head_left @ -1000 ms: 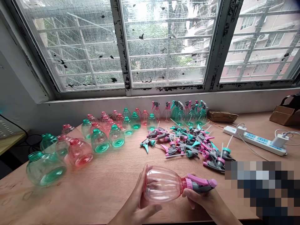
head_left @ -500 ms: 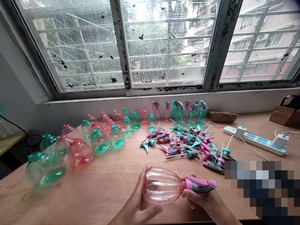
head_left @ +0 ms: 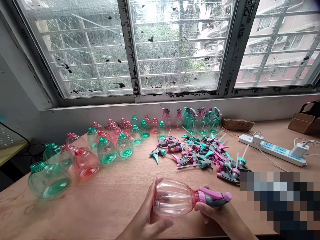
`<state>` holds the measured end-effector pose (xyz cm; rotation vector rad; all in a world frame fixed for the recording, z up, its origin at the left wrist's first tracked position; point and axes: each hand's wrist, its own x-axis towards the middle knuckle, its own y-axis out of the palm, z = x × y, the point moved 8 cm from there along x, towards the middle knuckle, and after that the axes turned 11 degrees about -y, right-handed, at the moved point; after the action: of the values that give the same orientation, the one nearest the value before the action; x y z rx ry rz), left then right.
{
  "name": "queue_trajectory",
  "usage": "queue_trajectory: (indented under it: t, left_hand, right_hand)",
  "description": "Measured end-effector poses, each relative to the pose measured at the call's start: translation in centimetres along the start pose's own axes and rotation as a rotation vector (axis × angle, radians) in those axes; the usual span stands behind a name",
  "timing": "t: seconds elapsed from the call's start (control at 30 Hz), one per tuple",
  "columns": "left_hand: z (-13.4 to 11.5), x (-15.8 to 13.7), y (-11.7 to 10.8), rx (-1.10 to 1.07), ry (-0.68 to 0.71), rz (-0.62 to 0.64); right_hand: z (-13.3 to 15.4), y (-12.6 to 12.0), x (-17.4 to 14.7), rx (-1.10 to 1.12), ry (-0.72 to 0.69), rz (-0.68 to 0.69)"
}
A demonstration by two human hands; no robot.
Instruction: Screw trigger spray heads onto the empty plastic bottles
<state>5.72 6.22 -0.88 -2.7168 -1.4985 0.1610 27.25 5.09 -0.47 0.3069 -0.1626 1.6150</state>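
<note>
A clear pink spray bottle [head_left: 173, 197] lies sideways between my hands, above the front of the table. Around its base, at the left end, my left hand [head_left: 147, 213] is wrapped, thumb below and fingers behind. My right hand [head_left: 215, 213] grips the neck end, where a pink and grey trigger sprayer head [head_left: 213, 196] sits on the bottle's mouth. The thumb presses near the pink collar; the other fingers are partly hidden behind. Beyond the bottle lies a heap of loose pink, teal and grey sprayer heads [head_left: 197, 150] with white tubes.
Several green bottles [head_left: 50, 183] and pink bottles [head_left: 86, 163] without heads stand on the left of the wooden table [head_left: 105, 203]. Bottles with sprayers [head_left: 203, 123] line the back wall. A white power strip [head_left: 275, 150], a brown package [head_left: 237, 124] and a cardboard box [head_left: 303, 121] are at right.
</note>
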Motion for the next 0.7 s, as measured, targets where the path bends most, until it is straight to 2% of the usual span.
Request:
queue_trajectory:
  t: [0.2,0.5,0.7]
  left_hand:
    - [-1.6,-0.4,0.3,0.037,-0.003,-0.039]
    - [-0.5,-0.2,0.2,-0.028,0.014,0.008]
    - [-1.6,-0.5,0.5,0.058,0.039,-0.017]
  right_hand:
    - [0.0,-0.2,-0.1,-0.02,0.005,-0.033]
    - [0.2,0.1,0.1,-0.001,-0.027,0.025]
    - [-0.1,-0.2,-0.1,0.024,-0.012,-0.013]
